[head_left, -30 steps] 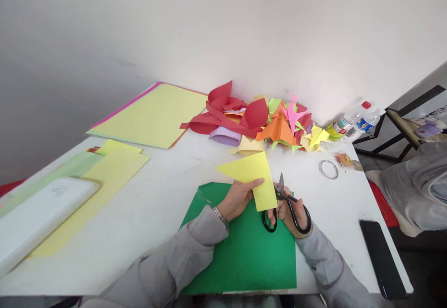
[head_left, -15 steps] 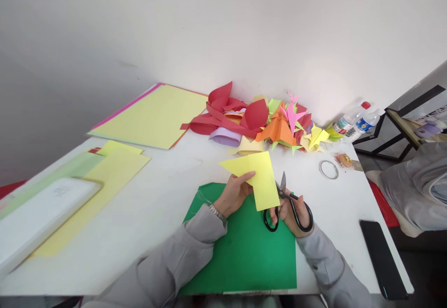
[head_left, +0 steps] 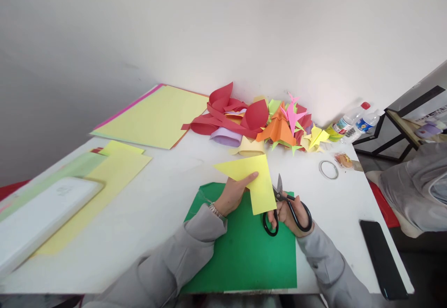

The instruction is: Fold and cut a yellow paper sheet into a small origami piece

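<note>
My left hand (head_left: 233, 195) pinches a folded yellow paper piece (head_left: 256, 180) and holds it up above a green sheet (head_left: 244, 252) lying at the table's front edge. My right hand (head_left: 288, 215) grips black-handled scissors (head_left: 284, 205), fingers through the loops. The blades point up and stand against the paper's right edge. Both forearms wear grey sleeves, and a watch shows at the left wrist.
A heap of folded coloured paper shapes (head_left: 265, 124) lies at the back of the white table (head_left: 157, 205). Yellow sheets (head_left: 153, 117) lie back left, a white case (head_left: 38, 219) at left. A tape ring (head_left: 328, 169), bottles (head_left: 352, 121) and a black phone (head_left: 382, 256) are on the right.
My left hand shifted its grip along the yellow paper and turned the piece slightly. The scissors stayed at its right edge with small movements.
</note>
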`<state>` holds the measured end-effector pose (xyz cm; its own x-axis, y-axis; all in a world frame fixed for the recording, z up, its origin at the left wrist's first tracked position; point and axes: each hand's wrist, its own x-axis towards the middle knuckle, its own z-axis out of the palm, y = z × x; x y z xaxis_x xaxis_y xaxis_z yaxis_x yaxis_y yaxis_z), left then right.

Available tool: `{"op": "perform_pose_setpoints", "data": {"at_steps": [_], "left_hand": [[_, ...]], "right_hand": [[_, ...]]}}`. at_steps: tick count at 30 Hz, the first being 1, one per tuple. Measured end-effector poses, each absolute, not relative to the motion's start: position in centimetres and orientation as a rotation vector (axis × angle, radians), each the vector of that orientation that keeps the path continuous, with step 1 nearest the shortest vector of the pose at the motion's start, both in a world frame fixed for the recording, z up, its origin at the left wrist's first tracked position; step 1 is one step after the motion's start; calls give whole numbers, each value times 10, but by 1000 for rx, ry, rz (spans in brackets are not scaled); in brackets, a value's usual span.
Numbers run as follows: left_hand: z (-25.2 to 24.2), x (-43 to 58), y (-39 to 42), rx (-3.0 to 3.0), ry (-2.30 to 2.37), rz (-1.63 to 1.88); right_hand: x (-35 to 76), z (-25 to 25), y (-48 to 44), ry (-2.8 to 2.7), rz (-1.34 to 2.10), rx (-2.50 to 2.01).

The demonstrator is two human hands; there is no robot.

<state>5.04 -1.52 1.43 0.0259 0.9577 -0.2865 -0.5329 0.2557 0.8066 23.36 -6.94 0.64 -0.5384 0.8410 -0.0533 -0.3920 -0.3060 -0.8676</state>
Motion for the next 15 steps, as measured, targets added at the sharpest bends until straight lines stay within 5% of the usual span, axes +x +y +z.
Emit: {"op": "perform_pose_setpoints", "data": {"at_steps": [15], "left_hand": [[17,48,-14,508,874,1223]], "right_hand": [[234,12,-72,-907,2119,-543]]}}
